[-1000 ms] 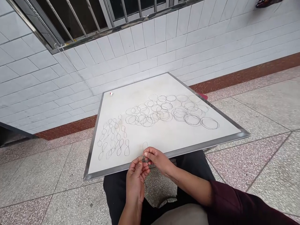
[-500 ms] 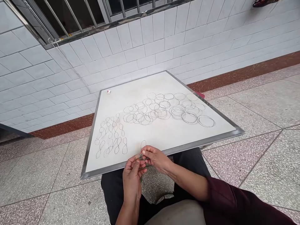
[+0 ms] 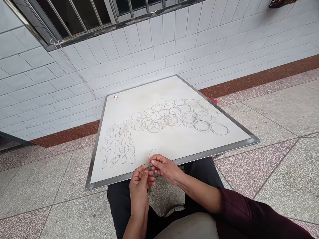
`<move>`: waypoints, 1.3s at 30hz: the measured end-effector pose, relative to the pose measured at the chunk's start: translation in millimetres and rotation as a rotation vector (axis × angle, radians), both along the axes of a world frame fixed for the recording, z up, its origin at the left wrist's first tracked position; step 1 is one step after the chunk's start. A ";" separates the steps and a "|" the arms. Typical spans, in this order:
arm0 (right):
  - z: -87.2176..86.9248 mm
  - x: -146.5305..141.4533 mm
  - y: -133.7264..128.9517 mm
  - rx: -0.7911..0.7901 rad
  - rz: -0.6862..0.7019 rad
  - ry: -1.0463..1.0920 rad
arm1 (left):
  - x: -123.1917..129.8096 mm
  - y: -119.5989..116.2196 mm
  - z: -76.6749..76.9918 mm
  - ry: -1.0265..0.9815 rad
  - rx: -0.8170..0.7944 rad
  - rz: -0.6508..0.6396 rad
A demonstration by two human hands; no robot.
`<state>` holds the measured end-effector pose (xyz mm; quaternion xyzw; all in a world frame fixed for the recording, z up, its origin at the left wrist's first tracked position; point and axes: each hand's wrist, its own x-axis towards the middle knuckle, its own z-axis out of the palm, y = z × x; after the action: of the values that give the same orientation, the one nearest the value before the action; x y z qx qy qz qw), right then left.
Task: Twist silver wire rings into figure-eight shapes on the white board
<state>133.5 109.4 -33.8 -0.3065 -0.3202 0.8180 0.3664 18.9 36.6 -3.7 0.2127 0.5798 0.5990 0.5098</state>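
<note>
Both hands meet at the near edge of a white table (image 3: pixel 119 109) with a metal rim. My left hand (image 3: pixel 141 181) is closed, thumb against fingers, on a thin wire loop (image 3: pixel 152 150). My right hand (image 3: pixel 163 167) pinches the same loop just above and to the right. One rounded end of the loop stands out beyond the fingertips over the tabletop; the rest is partly hidden by the fingers. To the left lie several wire loops twisted into figure eights (image 3: pixel 132 155). Farther back and right, many round wire rings (image 3: pixel 201 124) overlap on the table.
A small white and red object (image 3: pixel 115 97) sits at the table's far left corner. Behind the table stands a white tiled wall (image 3: pixel 154 49) with a barred window (image 3: pixel 99 15). Speckled tile floor (image 3: pixel 274 159) surrounds the table. My legs (image 3: pixel 119 205) are under its near edge.
The loop has turned slightly in my fingers, its free end tilting a little. My left hand has shifted slightly left; the loops and rings on the table lie as before.
</note>
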 end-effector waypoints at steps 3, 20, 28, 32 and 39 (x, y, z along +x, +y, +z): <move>0.9 0.3 -0.2 0.012 -0.004 0.000 | 0.2 0.4 0.3 -0.007 0.005 0.002; 2.1 4.4 -1.7 0.060 0.023 -0.011 | 3.2 -1.1 2.4 0.074 0.021 -0.038; 9.1 12.0 0.2 0.248 0.106 -0.093 | 1.2 -2.1 1.2 0.148 -0.005 -0.147; 9.2 12.3 0.1 0.252 0.114 -0.077 | 0.8 -2.9 0.3 0.157 -0.002 -0.175; 14.4 13.8 -0.2 0.314 0.090 -0.151 | -7.8 -2.0 9.9 0.192 -0.016 -0.095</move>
<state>147.3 109.2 -19.4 -0.2916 -0.4840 0.7483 0.3474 11.1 34.6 6.2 0.2920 0.6200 0.5463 0.4815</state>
